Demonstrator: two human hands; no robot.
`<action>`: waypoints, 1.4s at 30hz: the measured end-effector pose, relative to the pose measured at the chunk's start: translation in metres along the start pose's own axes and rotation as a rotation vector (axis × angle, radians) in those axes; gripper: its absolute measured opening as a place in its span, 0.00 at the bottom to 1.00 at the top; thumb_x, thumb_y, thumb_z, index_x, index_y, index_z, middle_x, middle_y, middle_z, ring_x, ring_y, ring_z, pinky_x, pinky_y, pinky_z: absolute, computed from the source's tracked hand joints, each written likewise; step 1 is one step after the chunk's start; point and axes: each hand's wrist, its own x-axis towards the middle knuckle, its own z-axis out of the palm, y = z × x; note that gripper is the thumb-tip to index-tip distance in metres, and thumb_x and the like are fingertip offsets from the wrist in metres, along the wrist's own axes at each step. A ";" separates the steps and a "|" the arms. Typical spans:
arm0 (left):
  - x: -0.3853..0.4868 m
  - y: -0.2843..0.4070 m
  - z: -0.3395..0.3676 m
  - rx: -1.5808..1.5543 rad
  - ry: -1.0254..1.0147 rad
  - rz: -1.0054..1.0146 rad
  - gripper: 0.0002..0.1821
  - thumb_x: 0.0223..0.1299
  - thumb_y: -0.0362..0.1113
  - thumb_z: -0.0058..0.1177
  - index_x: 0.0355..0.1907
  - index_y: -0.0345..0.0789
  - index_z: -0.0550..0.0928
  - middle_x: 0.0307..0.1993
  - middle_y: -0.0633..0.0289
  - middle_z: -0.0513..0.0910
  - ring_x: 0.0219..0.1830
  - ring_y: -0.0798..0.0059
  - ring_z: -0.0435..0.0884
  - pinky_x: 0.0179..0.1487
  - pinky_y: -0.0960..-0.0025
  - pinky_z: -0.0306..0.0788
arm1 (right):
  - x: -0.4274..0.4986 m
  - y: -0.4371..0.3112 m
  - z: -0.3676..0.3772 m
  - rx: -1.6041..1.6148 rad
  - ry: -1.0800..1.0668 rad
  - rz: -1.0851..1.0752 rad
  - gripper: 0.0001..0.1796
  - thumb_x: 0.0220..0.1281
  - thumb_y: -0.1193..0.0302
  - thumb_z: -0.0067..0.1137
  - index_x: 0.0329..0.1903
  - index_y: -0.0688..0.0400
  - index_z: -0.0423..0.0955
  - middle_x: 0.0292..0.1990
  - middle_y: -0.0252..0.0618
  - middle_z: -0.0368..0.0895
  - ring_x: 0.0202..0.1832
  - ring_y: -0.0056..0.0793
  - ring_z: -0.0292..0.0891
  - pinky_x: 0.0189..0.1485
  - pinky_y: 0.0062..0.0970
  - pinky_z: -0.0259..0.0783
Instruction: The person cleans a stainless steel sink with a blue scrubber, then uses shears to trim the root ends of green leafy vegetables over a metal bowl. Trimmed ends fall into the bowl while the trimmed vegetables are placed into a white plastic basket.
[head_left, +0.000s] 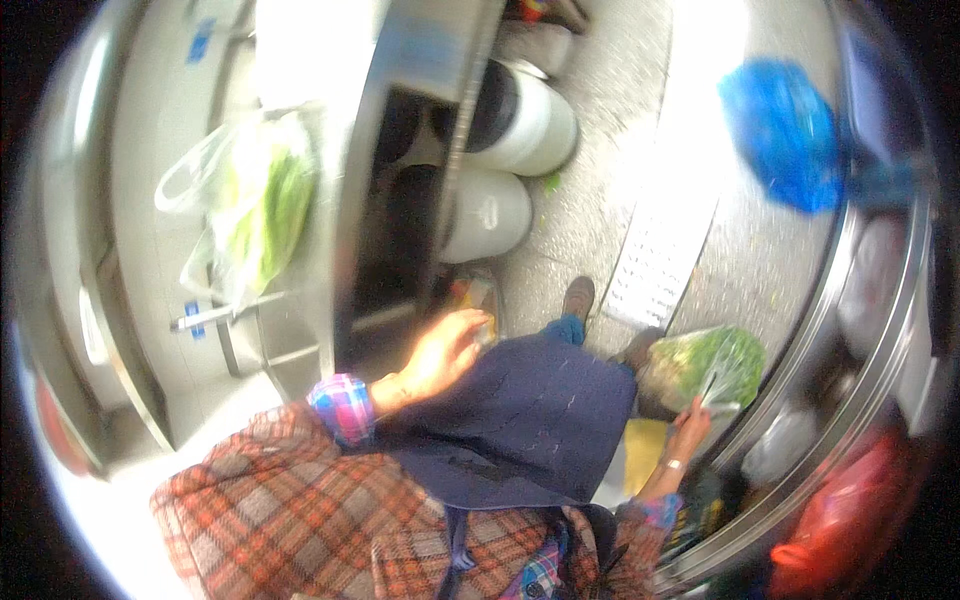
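My right hand (691, 429), at the lower right, grips the gathered top of a clear plastic bag of leafy greens (709, 366). The bag hangs beside my shoe, low over the floor. My left hand (448, 351) is held out in front of the dark apron (517, 420), fingers slightly bent and apart, with nothing seen in it. Another clear plastic bag with long green vegetables (266, 206) rests on the metal surface at the left. A yellow item (645, 454) lies near my right forearm.
White round tubs (491, 214) stand on the floor by the metal counter's edge (465, 112). A blue plastic bag (787, 135) is at the upper right. Metal shelving (832, 330) runs down the right, with a red bag (847, 510) at the lower right. A pale grate strip (652, 277) crosses the floor.
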 end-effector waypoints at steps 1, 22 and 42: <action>-0.009 -0.001 -0.011 -0.052 0.069 -0.035 0.22 0.60 0.24 0.55 0.59 0.32 0.73 0.55 0.53 0.74 0.53 0.65 0.79 0.55 0.67 0.75 | -0.030 -0.029 0.011 -0.055 -0.029 -0.053 0.17 0.66 0.62 0.62 0.26 0.52 0.65 0.16 0.26 0.62 0.16 0.16 0.56 0.17 0.20 0.54; 0.009 -0.063 -0.141 -2.091 0.832 -0.172 0.23 0.67 0.33 0.55 0.57 0.22 0.68 0.57 0.50 0.72 0.63 0.61 0.71 0.71 0.59 0.66 | -0.435 -0.364 0.144 -0.625 -0.856 -0.924 0.06 0.56 0.74 0.64 0.31 0.62 0.76 0.26 0.24 0.74 0.29 0.13 0.65 0.31 0.19 0.60; -0.085 -0.165 -0.207 -1.226 0.320 -0.164 0.19 0.70 0.36 0.47 0.59 0.31 0.76 0.48 0.64 0.80 0.46 0.78 0.77 0.50 0.73 0.71 | -0.581 -0.363 0.373 -1.183 -1.571 -1.298 0.12 0.47 0.67 0.63 0.26 0.65 0.76 0.23 0.35 0.66 0.29 0.25 0.65 0.32 0.26 0.57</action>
